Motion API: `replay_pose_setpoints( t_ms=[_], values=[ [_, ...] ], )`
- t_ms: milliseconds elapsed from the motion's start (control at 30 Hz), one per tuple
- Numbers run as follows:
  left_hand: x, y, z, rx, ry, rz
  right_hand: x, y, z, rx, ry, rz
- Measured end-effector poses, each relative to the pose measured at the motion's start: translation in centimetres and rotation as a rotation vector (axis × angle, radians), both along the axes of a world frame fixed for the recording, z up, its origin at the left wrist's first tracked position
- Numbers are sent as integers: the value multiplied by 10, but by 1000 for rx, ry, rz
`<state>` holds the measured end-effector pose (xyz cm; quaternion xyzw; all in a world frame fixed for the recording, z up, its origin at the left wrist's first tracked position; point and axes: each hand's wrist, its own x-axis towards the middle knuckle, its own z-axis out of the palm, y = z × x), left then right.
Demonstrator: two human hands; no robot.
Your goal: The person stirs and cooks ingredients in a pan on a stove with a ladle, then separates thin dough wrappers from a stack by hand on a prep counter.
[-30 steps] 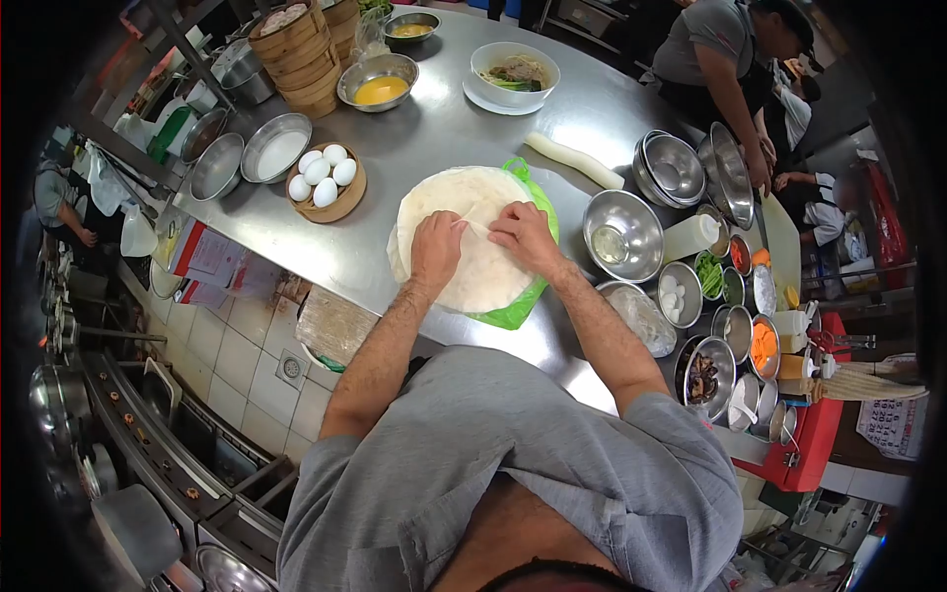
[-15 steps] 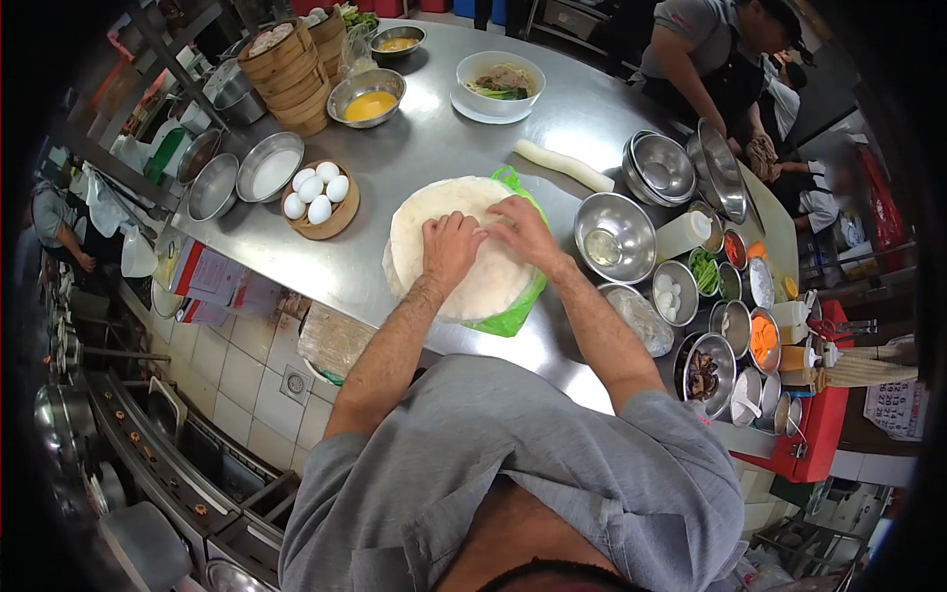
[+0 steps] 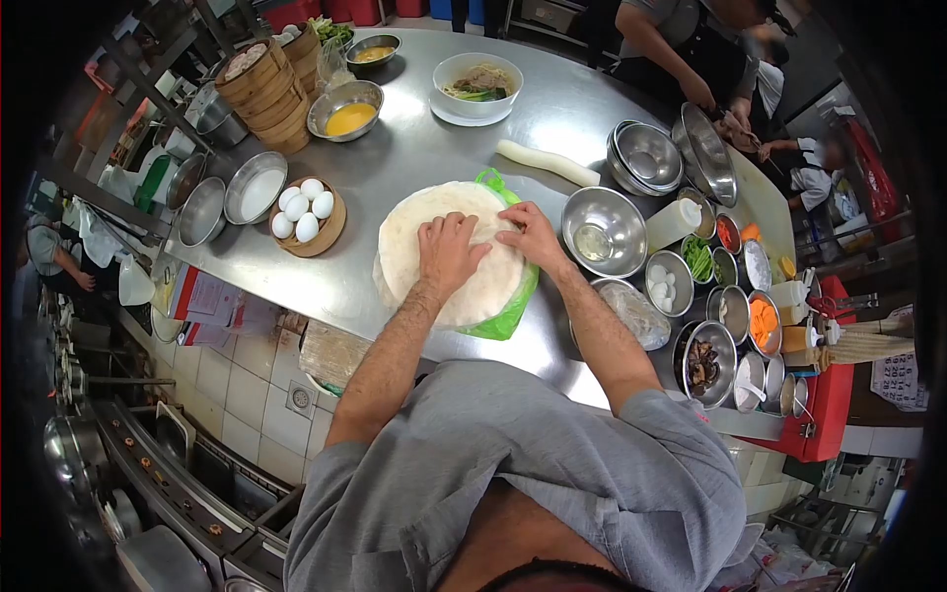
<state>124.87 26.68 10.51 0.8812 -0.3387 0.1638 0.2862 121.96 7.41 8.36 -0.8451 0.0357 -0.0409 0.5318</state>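
A stack of thin, round, pale wrappers (image 3: 424, 222) lies partly over a bright green plastic bag (image 3: 505, 318) on the steel table. My left hand (image 3: 451, 252) rests on the middle of the stack, fingers laid on the top wrapper and thumb apart. At the right edge of the stack, my right hand (image 3: 533, 239) pinches the rim of a wrapper between thumb and fingers. Just beyond my right hand, a long white roll (image 3: 547, 163) lies on the table. Beside that hand stands a steel bowl (image 3: 577, 247) with a little clear liquid in it.
Eggs in a bamboo basket (image 3: 333, 237) sit on the left. Behind are a bowl of beaten egg (image 3: 316, 123), bamboo steamers (image 3: 281, 118) and a noodle bowl (image 3: 513, 89). Ingredient bowls and squeeze bottles crowd the right. A co-worker (image 3: 656, 44) stands at the far right.
My right hand has moved outward from the middle of the stack to its right edge. My left hand stays on the wrappers, its thumb now spread. The camera view has shifted slightly.
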Motion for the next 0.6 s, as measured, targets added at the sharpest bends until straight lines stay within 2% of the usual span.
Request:
replay_pose_setpoints(
  t_ms=[267, 467, 600],
  values=[
    [11, -4, -20, -9, 41, -26, -14, 9, 9, -16, 10, -45],
    [6, -2, -26, -136, -11, -42, -20, 18, 19, -55, 2, -87],
    [6, -1, -25, -135, -29, -40, -13, 10, 12, -144, 15, -16]
  ],
)
